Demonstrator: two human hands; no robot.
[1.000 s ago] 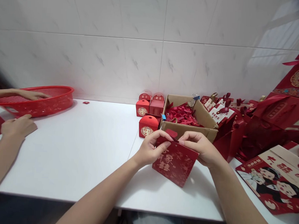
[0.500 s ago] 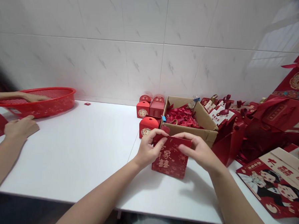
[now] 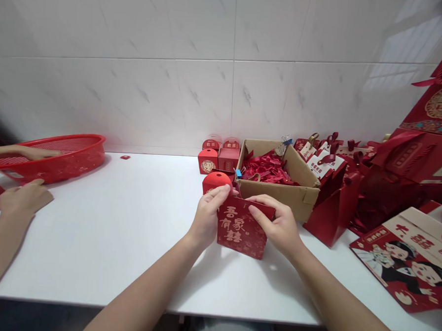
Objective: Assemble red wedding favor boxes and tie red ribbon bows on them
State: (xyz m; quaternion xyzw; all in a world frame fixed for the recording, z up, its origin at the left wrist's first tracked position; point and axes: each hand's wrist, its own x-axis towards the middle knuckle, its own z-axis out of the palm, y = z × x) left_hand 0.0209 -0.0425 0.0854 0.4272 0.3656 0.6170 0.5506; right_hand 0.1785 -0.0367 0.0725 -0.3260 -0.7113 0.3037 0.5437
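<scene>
A dark red gift box (image 3: 239, 231) with pale gold characters on its front stands upright, slightly tilted, near the front of the table. My left hand (image 3: 208, 215) grips its upper left edge, the thumb at the corner. On the other side, my right hand (image 3: 275, 222) pinches the top right edge, thumb on the front face and fingers behind. Part of the top edge and the box's back are hidden by my fingers. Just behind it is a small red box with a rounded top (image 3: 215, 181), partly covered by my left hand.
A cardboard box (image 3: 279, 193) of red ribbons stands behind my hands. Several red gift bags (image 3: 331, 211) crowd the right, beside a flat bag with a cartoon couple (image 3: 404, 264). At left, another person's hands (image 3: 26, 197) are at a red plastic basket (image 3: 84, 161).
My left hand has slid from the top to the left edge of the gift box, uncovering its characters. My right thumb has moved inward. The view has shifted slightly.
</scene>
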